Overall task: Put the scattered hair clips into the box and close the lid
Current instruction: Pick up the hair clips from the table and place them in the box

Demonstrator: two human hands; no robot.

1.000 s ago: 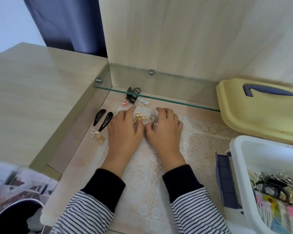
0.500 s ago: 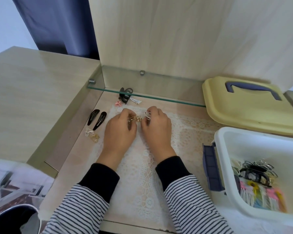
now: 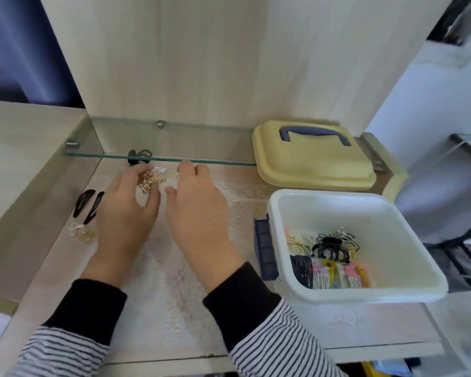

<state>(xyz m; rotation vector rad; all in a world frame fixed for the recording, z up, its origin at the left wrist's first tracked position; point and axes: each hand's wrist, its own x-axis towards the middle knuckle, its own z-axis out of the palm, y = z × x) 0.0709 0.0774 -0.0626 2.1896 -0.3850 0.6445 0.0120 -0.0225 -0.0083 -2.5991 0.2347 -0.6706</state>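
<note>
Wooden desk (image 3: 33,148) is still holding loose clips; some are lying in the box (image 3: 365,208). Left hand (image 3: 125,210) is pinching a gold clip (image 3: 150,181), right hand (image 3: 199,210) a silver one (image 3: 177,178). Lid (image 3: 313,159) is waiting.

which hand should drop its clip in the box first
Right. The right hand holds a thin metal clip and is nearer the open white box; the left hand with the gold clip would have to cross over.

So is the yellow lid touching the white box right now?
Apart. The head view shows the yellow lid lying flat behind the white box, with a strip of lace mat visible between their edges.
</note>
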